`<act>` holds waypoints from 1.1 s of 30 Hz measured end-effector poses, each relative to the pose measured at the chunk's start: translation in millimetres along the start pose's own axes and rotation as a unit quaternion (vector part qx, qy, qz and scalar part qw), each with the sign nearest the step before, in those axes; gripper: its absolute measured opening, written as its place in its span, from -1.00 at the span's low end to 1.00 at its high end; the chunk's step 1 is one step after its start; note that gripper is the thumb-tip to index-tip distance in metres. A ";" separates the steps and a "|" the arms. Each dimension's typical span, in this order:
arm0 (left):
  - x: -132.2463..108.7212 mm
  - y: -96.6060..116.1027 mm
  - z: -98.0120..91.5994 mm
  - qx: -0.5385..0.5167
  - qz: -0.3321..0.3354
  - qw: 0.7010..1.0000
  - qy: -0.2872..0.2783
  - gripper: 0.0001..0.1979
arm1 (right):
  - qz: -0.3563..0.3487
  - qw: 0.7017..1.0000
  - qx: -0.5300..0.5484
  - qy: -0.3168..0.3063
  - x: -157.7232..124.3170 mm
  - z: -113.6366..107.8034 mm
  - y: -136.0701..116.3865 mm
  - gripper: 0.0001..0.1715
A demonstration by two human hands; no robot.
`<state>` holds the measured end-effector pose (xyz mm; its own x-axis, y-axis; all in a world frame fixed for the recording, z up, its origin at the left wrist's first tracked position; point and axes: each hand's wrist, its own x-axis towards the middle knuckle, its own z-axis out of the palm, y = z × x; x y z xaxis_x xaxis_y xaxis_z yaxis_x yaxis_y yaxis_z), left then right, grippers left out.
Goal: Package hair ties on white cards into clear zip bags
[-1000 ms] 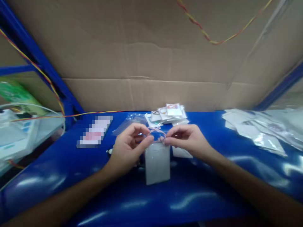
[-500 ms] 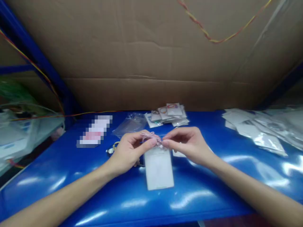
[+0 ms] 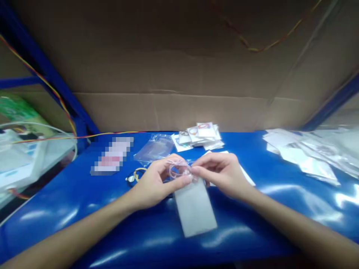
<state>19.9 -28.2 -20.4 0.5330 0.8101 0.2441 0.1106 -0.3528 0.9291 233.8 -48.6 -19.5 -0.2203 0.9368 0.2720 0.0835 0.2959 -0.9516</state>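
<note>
A thin pink cord loop (image 3: 176,169), like a bracelet, is bunched at the top of a white card in a clear sleeve (image 3: 195,210). My left hand (image 3: 153,183) is closed, with the cord between its thumb and fingers at the sleeve's mouth. From the other side my right hand (image 3: 223,175) pinches at the sleeve's top edge, close to the cord. The card hangs tilted below both hands. Behind my left wrist lie yellow and dark cord loops (image 3: 138,174), partly covered. White cards (image 3: 248,177) show from under my right hand.
Small packets with coloured loops (image 3: 206,129) are piled at the back of the blue table (image 3: 134,231). A clear plastic bag (image 3: 154,147) lies beside them, and a blurred pink-white item (image 3: 114,157) is further left. More white packets (image 3: 303,151) spread on the right. Cardboard (image 3: 174,74) stands behind.
The sleeved card has swung so its lower end is further right and nearer to me. The pink cord now shows as a wider loop. Both hands have shifted only slightly.
</note>
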 end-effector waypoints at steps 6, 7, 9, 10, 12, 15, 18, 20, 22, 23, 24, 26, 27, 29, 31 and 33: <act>-0.2 0.4 -1.8 0.031 0.017 0.999 -0.015 -0.88 | -0.034 0.999 -0.011 0.017 -0.1 1.2 -0.4 -0.81; -0.2 0.9 -2.2 0.033 0.017 0.999 -0.018 -0.87 | -0.040 0.999 -0.018 0.019 -0.2 1.2 -0.3 -0.81; -0.2 1.8 -3.2 0.036 0.016 0.999 -0.021 -0.84 | -0.044 0.998 -0.032 0.020 -0.7 1.1 0.2 -0.81; -0.2 2.2 -3.8 0.034 0.015 0.999 -0.025 -0.83 | -0.048 0.998 -0.040 0.021 -1.0 1.1 0.5 -0.81; 0.0 2.6 -5.2 0.028 0.012 0.999 -0.040 -0.80 | -0.065 0.995 -0.066 0.023 -1.9 0.8 1.0 -0.81; 0.4 2.8 -7.0 0.043 0.019 0.996 -0.076 -0.83 | -0.109 0.987 -0.115 0.025 -3.4 -0.1 1.4 -0.82; 0.2 2.8 -6.9 0.064 0.029 0.993 -0.093 -0.87 | -0.139 0.980 -0.141 0.028 -5.0 -1.1 1.3 -0.84; 0.0 1.8 -5.5 0.049 0.031 0.995 -0.082 -0.89 | -0.140 0.979 -0.144 0.042 -5.7 -1.5 1.6 -0.83; -0.1 -0.5 -3.5 0.017 0.036 0.998 -0.055 -0.89 | -0.139 0.978 -0.142 0.063 -6.2 -1.3 2.7 -0.82; 0.0 -2.0 -2.5 0.000 0.036 0.999 -0.041 -0.87 | -0.140 0.978 -0.142 0.068 -6.3 -0.9 3.6 -0.83; 0.2 -3.7 -1.7 -0.015 0.031 0.999 -0.029 -0.84 | -0.145 0.977 -0.141 0.068 -6.4 -0.4 4.8 -0.84; 0.6 -7.0 -0.8 -0.041 0.013 0.999 -0.010 -0.74 | -0.164 0.976 -0.131 0.060 -6.5 1.0 7.5 -0.88; 0.8 -8.2 -0.7 -0.051 0.005 0.999 -0.001 -0.69 | -0.172 0.976 -0.125 0.055 -6.4 1.7 8.8 -0.90; 0.8 -9.2 -1.2 -0.057 -0.002 0.998 0.003 -0.69 | -0.184 0.976 -0.107 0.046 -6.1 2.9 10.7 -0.93; 0.5 -7.8 -2.2 -0.040 0.006 0.999 -0.006 -0.79 | -0.179 0.978 -0.092 0.045 -5.7 3.6 11.9 -0.94; -0.1 -5.0 -3.6 -0.009 0.019 0.999 -0.026 -0.85 | -0.169 0.981 -0.086 0.046 -5.3 4.1 12.7 -0.95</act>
<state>16.4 -24.8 -24.1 0.5792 0.7710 0.2646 0.0752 -0.3738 0.9245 232.1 -50.6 -33.6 -0.1754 0.7900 0.5875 0.1843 0.6126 -0.7686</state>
